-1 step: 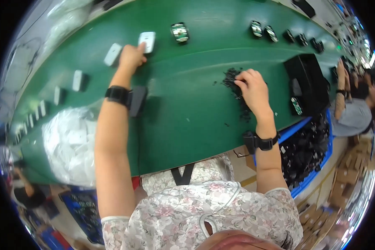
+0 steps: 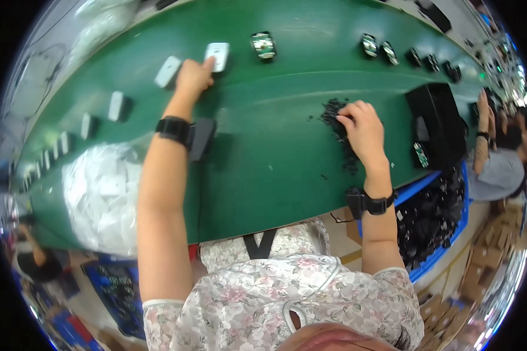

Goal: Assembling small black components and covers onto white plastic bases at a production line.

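Observation:
My left hand [image 2: 194, 78], its fingers partly curled, is at the lower edge of a small white plastic case [image 2: 218, 56], with one fingertip on its face. A second white case [image 2: 168, 72] lies just left of that hand. Over a heap of tiny black parts [image 2: 334, 111] my right hand [image 2: 363, 127] is closed in a pinch, thumb against fingertips. What lies between those fingertips is too small to make out clearly. Black straps with boxy modules are around both wrists.
More white cases [image 2: 116, 106] curve down the left side, beside a clear bag [image 2: 99, 196] of white pieces. Open devices with green circuit boards [image 2: 263, 45] stand along the far side. A black box [image 2: 436, 126] stands right; below is a blue crate [image 2: 430, 219]. Another person [image 2: 495, 161] sits far right.
The whole view has shifted slightly, so the tabletop things appear further right. Both hands keep about the same places relative to the white case and the heap of black parts.

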The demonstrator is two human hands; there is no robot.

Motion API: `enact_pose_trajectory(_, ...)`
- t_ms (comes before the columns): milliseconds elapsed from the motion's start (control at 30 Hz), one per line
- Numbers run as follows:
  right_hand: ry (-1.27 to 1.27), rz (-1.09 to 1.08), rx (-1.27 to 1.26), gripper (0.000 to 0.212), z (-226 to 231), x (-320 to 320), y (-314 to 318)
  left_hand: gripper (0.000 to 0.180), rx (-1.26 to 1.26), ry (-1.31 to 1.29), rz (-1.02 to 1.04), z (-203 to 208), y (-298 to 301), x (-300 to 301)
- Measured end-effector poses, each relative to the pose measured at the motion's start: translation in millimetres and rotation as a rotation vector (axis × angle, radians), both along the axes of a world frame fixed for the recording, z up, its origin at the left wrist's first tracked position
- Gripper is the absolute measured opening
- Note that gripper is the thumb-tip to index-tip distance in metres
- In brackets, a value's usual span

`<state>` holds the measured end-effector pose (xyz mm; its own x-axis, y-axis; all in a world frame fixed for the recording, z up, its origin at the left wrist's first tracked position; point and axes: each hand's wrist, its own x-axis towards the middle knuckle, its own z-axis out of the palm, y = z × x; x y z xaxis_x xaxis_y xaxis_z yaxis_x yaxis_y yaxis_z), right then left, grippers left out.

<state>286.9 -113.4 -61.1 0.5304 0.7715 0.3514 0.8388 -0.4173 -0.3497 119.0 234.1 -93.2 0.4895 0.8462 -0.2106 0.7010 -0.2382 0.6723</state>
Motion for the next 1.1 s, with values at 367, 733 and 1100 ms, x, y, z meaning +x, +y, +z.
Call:
enact_pose_trajectory(367,0.117,0.045,0.046,0.007,4.7,1.3,3.5,0.022,0.715,-0.085,-0.208,51.0,-174.4,-140.4)
enact_pose_trajectory(733,0.250,-0.051,-0.005,0.008,-4.6,28.0,3.6,0.030,1.099,0.278,0.026,47.3,-121.1,-286.2)
enact_pose_trajectory(1100,0.066,-0.116,0.106,0.013,-10.3,23.2,10.7,0.022,1.055,0.470,0.014,64.1,-94.5,-288.1)
